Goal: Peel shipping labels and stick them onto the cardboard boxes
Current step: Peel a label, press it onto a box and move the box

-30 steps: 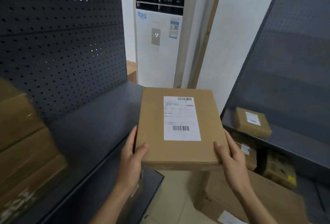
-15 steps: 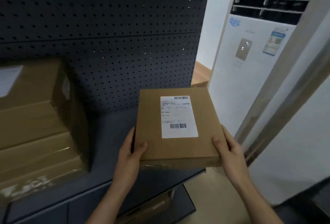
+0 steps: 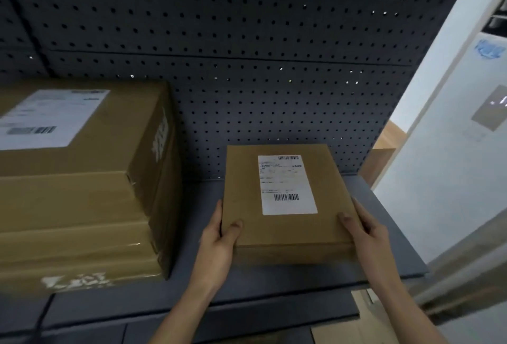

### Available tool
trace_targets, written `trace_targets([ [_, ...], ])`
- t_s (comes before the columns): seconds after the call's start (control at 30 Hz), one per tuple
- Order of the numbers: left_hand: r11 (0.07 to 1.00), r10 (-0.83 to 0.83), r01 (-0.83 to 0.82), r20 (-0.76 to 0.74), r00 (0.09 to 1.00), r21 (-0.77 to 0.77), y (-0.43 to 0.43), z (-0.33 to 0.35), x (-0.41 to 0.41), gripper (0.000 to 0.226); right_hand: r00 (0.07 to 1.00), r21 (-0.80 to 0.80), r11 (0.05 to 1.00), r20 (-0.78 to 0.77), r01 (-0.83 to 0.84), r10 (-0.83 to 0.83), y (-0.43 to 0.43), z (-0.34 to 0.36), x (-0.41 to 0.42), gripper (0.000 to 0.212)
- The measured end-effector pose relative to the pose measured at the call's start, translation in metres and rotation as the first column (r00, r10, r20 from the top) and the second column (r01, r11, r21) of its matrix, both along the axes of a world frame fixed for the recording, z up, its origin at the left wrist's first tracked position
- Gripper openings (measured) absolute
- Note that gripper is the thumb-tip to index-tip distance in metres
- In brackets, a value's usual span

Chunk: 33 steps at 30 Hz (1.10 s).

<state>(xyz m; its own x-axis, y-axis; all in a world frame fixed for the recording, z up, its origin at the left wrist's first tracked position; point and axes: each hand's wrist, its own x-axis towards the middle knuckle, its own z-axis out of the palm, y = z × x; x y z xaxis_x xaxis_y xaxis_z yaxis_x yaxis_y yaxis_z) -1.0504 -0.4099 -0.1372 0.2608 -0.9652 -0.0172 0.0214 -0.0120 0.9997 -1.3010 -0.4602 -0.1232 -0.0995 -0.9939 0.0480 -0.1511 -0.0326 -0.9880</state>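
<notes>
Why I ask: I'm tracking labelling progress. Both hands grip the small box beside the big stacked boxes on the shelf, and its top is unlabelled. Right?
Not quite: the head view shows a white shipping label with barcodes stuck on top of the small box. The rest holds: the left hand and right hand grip it beside the big stacked boxes on the shelf.

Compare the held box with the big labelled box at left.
The held box is smaller and flatter; the big box is bulkier, atop a stack. The left hand and right hand grip the held box's near corners; nothing touches the big box. The big box has white print on its side; the held box's near side is plain. Both: brown cardboard, white barcoded label on top.
</notes>
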Motion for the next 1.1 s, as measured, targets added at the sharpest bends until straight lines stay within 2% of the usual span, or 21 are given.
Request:
trace_targets([
  [0.33,0.994,0.078,-0.082,0.055,0.995,0.072,-0.009,-0.007,-0.020,0.055,0.998,0.040,0.999,-0.046,-0.034,0.036,-0.030,-0.014,-0.017,0.041],
  [0.53,0.986,0.135,-0.137,0.025,0.990,0.092,-0.009,-0.007,-0.033,0.051,0.997,0.094,0.994,-0.056,-0.056,0.062,-0.037,-0.032,-0.027,0.047],
  [0.7,0.978,0.152,-0.160,0.065,0.986,0.135,-0.011,-0.014,-0.032,0.056,0.996,0.098,0.992,-0.050,-0.074,0.079,-0.040,-0.035,-0.029,0.049],
  [0.83,0.973,0.150,-0.168,0.117,0.982,0.158,-0.012,-0.015,-0.029,0.056,0.993,0.106,0.990,-0.065,-0.093,0.100,-0.043,-0.036,-0.030,0.047],
  [1.0,0.960,0.134,-0.188,0.251,0.959,0.205,-0.014,-0.006,-0.028,0.039,0.981,0.128,0.981,-0.106,-0.148,0.162,-0.047,-0.032,-0.035,0.041],
  [1.1,0.948,0.147,-0.226,0.322,0.935,0.224,-0.015,0.007,-0.029,0.054,0.946,0.121,0.974,-0.242,-0.193,0.218,-0.050,-0.021,-0.039,0.037],
])
